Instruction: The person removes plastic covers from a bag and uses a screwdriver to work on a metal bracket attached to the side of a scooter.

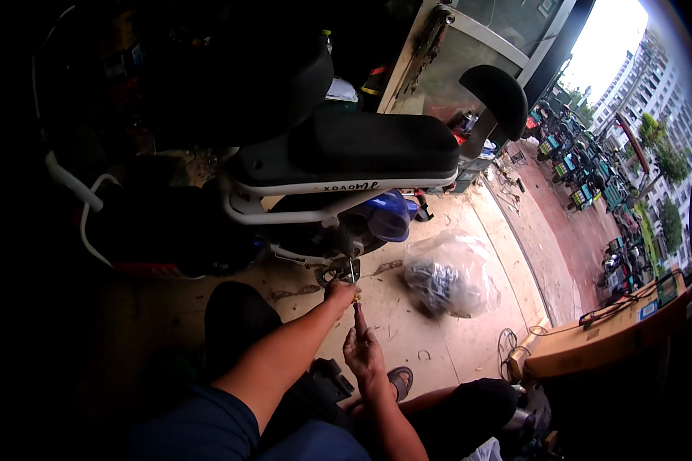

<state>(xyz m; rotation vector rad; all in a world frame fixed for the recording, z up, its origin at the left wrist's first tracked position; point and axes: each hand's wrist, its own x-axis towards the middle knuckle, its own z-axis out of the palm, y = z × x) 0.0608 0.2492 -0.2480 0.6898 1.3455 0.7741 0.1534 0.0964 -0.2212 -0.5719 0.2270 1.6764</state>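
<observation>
An electric scooter (pixel 377 146) with a black seat and white frame stands across the middle. Below its rear part, my left hand (pixel 341 296) is closed around the upper part of a screwdriver (pixel 353 269), whose thin metal shaft points up at the rear wheel hub (pixel 351 244). Just beneath, my right hand (pixel 364 352) grips the tool's handle from below, its fingers pointing upward. Whether the tip touches the hub is too small to tell. Behind the hub, a blue tail part (pixel 390 215) hangs under the seat.
A clear plastic bag (pixel 451 276) with grey contents lies on the tiled floor right of my hands. Farther right are an orange-brown box (pixel 603 334) and loose cable (pixel 507 347). A glass door (pixel 477 61) stands open at the back, with parked scooters (pixel 584 173) outside. The left side is dark.
</observation>
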